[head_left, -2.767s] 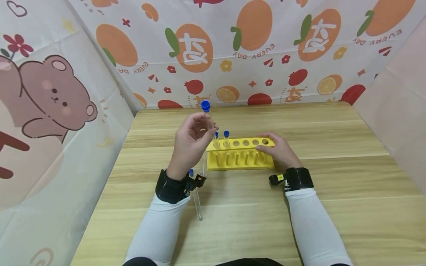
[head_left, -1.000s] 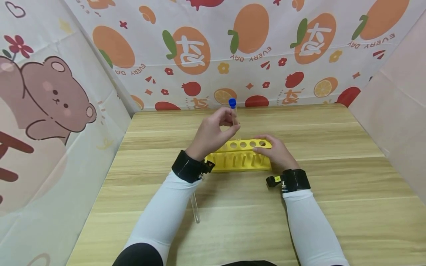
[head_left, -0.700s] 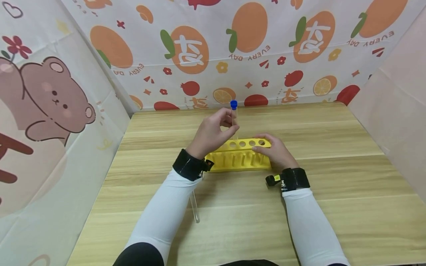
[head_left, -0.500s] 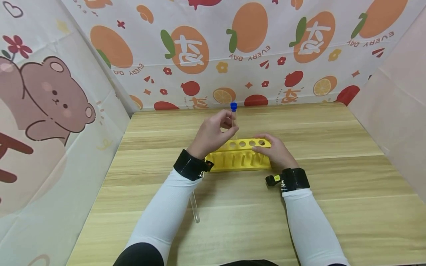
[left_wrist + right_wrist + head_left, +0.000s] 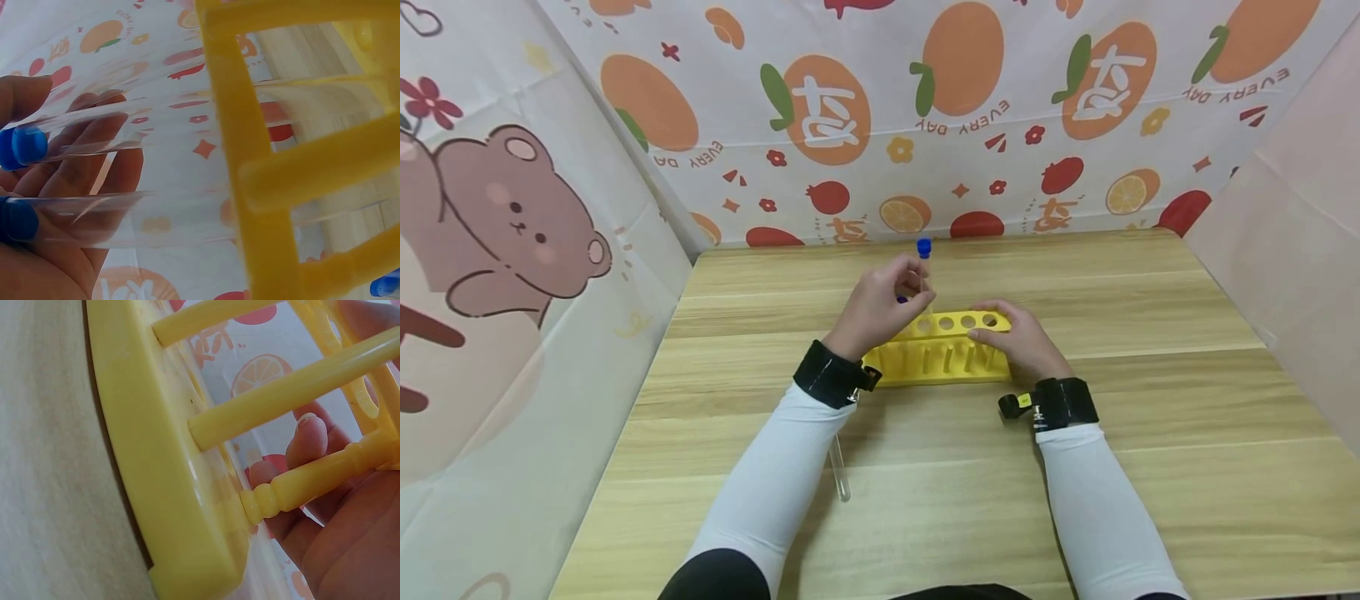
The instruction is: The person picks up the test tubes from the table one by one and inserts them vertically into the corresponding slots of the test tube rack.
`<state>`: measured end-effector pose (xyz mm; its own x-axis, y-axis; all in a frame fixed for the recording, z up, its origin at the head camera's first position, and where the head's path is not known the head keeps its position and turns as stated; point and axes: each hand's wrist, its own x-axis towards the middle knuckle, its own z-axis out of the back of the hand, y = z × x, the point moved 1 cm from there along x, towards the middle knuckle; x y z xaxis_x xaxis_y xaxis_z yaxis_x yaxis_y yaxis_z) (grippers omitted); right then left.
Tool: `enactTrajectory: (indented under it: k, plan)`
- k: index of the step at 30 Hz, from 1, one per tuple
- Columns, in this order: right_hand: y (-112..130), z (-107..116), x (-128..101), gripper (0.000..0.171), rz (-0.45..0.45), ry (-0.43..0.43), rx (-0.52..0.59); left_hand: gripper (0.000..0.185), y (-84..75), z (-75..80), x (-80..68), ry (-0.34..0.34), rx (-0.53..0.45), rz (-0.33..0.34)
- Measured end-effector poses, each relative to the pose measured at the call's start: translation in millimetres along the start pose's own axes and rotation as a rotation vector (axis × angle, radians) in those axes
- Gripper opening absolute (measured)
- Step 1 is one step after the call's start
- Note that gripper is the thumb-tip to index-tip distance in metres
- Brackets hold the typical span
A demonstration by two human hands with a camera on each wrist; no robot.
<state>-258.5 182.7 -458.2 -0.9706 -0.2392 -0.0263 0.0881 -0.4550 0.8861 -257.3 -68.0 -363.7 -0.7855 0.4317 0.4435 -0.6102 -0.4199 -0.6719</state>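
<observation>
My left hand [image 5: 880, 304] pinches a clear test tube [image 5: 927, 273] with a blue cap. The tube stands nearly upright, its lower part meeting the top plate of a yellow test tube rack [image 5: 947, 371]; how far it sits in a hole cannot be made out. Behind the left fingers shows the blue cap [image 5: 902, 299] of another tube. In the left wrist view, capped tubes [image 5: 125, 219] run through the rack's top plate. At the rack's right end, my right hand [image 5: 1026, 337] grips the top plate, with fingers around the end post [image 5: 312, 481].
Another test tube [image 5: 839, 471] lies on the wooden table [image 5: 962, 500], partly hidden under the left forearm. Its blue cap [image 5: 384, 284] seems to show at the left wrist view's corner. A fruit-printed cloth [image 5: 970, 167] hangs behind the table.
My left hand has carried the test tube rightward from beside the rack to over it. Within the last second the tube has sunk slightly. My right hand keeps holding the rack's end.
</observation>
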Motion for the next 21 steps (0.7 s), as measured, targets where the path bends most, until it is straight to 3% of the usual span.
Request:
enactTrajectory:
  k: [21]
  plan:
    - [0.2, 0.0, -1.4, 0.061, 0.012, -0.003, 0.003, 0.018, 8.2, -2.6, -5.4, -0.018, 0.017, 0.03]
